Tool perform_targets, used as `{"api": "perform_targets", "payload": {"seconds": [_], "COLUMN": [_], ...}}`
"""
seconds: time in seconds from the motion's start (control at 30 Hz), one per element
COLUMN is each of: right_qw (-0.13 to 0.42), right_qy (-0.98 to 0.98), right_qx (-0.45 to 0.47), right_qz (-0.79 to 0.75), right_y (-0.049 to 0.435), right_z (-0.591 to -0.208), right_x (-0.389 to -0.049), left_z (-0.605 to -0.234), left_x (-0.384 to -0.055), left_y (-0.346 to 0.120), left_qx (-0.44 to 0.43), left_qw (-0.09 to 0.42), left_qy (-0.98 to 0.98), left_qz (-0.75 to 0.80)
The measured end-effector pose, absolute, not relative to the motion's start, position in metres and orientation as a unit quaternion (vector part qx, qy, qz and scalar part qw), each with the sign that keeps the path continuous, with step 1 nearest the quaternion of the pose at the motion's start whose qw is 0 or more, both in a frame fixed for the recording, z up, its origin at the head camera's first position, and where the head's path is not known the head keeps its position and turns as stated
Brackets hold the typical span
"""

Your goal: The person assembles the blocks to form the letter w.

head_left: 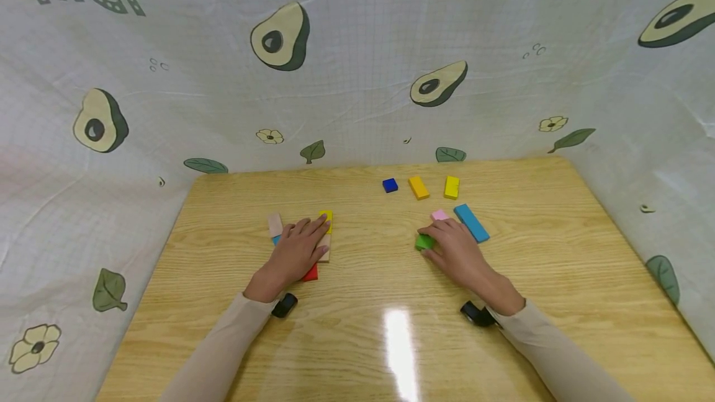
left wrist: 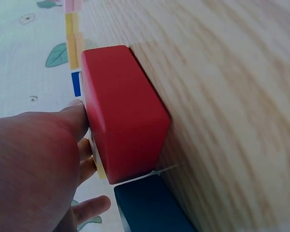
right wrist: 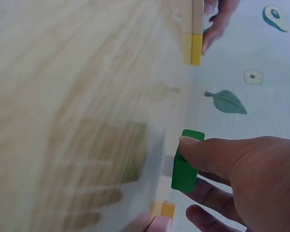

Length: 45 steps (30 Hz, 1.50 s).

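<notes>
My left hand (head_left: 295, 250) lies over a group of blocks, its fingers fairly straight and reaching onto a yellow block (head_left: 330, 226). Beside the hand are a plain wood block (head_left: 324, 255) and a red block (head_left: 311, 273). A pale block (head_left: 275, 224) and part of a blue block (head_left: 276, 239) show on its other side; the rest is hidden under the palm. In the left wrist view the red block (left wrist: 125, 96) looms large near the thumb. My right hand (head_left: 458, 254) pinches a green block (right wrist: 184, 175) between thumb and fingers, close to a pink block (head_left: 439, 214).
A long blue block (head_left: 472, 223) lies just right of the right hand. Farther back sit a dark blue block (head_left: 390, 185), an orange block (head_left: 419, 188) and another yellow block (head_left: 452, 187). A printed cloth (head_left: 357, 79) hangs behind the wooden table (head_left: 357, 327).
</notes>
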State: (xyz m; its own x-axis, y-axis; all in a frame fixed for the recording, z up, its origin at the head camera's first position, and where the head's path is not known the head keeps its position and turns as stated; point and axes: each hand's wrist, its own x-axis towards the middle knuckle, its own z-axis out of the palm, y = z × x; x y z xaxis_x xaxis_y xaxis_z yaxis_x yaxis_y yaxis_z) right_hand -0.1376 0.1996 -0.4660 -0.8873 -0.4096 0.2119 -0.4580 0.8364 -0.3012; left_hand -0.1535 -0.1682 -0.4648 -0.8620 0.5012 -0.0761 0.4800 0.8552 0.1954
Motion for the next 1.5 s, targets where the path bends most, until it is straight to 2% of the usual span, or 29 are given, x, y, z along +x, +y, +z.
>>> {"api": "perform_targets", "payload": {"seconds": [0.87,1.5], "right_qw": [0.024,0.019], "right_qy": [-0.942,-0.938], "right_qx": [0.273,0.296], "right_qz": [0.193,0.177], "right_y": [0.123,0.076], "right_z": [-0.446,-0.455], "right_x": [-0.198,-0.236], "left_z": [-0.465,-0.464], "left_x": [-0.153,-0.154], "left_y": [-0.168,-0.166], "left_qx": [0.25,0.245], "left_qw": [0.057,0.06], "left_qy": [0.962,0.964], "left_qz": [0.089,0.077]}}
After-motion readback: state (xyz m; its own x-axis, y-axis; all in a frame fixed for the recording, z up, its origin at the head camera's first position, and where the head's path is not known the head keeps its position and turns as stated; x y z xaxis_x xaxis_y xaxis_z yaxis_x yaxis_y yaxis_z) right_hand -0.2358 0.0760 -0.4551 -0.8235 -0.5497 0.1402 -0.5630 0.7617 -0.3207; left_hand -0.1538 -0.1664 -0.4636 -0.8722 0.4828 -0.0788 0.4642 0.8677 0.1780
